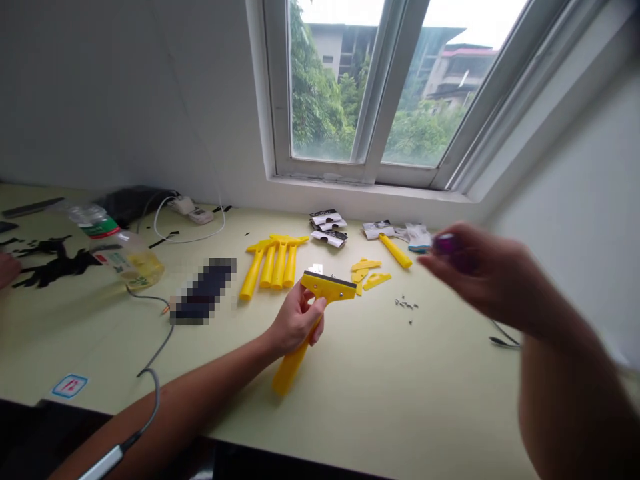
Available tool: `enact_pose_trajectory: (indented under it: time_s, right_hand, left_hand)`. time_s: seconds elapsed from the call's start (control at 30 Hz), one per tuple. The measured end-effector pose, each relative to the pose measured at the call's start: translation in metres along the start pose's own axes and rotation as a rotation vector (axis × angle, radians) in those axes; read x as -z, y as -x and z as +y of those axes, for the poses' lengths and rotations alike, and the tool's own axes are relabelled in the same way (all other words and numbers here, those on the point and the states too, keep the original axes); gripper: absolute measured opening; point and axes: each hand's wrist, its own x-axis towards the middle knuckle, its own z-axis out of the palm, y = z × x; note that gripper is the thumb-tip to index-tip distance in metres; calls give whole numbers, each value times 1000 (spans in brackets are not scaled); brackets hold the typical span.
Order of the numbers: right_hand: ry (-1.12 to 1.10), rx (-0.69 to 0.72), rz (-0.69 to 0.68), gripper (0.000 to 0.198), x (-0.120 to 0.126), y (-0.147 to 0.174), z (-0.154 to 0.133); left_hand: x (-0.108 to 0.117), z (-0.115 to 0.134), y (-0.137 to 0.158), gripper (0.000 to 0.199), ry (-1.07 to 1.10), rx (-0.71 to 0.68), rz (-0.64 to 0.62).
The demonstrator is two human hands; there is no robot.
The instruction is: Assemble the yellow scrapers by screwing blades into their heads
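My left hand point(300, 320) is closed round the handle of a yellow scraper point(327, 288), held tilted above the table with its head up. A dark strip runs along the head's edge, and a screw shows on its right side. My right hand point(480, 273), blurred, is raised at the right with its fingers closed on a purple-ended tool point(445, 245); the rest of the tool is hidden by the hand. Below and left of that hand, several small screws point(406, 305) lie scattered. Yellow scraper head plates point(367, 273) lie loose behind the held scraper.
Several yellow scrapers point(270, 263) lie side by side at mid-left. One yellow handle point(396, 251) lies near small packets point(327, 227). A drink bottle point(127, 257), a pixelated dark object point(205, 293) and a grey cable point(160, 353) are to the left. Another person's hand point(7, 268) shows at the left edge.
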Motion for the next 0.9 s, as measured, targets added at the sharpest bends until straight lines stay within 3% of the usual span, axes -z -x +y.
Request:
enact_pose_trajectory:
  time_s: [0.03,0.1,0.23,0.33,0.47,0.57,0.67,0.9]
  right_hand:
    - [17,115,-66,21,-23,-10,-18]
    - [-22,176,-221,11,-58,-23,-40]
    - [-49,113,-472,12,-82,-25,-35]
    - [24,47,-692,19,-80,-20,-18]
    - [82,-21,-887,20,-84,-19,-5]
    - [60,4,-949,20,-92,-18,-4]
    - [24,39,-954,20,-98,-17,-7]
    - [-22,-52,-736,12,-106,-17,-14]
  left_hand:
    - [0,-1,0,21,-28,4,11]
    - [3,-1,-1,22,-128,11,50]
    - [12,8,0,20,-676,-104,49]
    - [14,14,4,24,-1224,-276,-160]
    - [5,13,10,25,-1663,-295,-424]
    - [-3,9,13,25,-1729,-278,-493]
    - [-5,8,13,35,-1693,-261,-486]
    - [1,1,12,38,-1600,-271,-399]
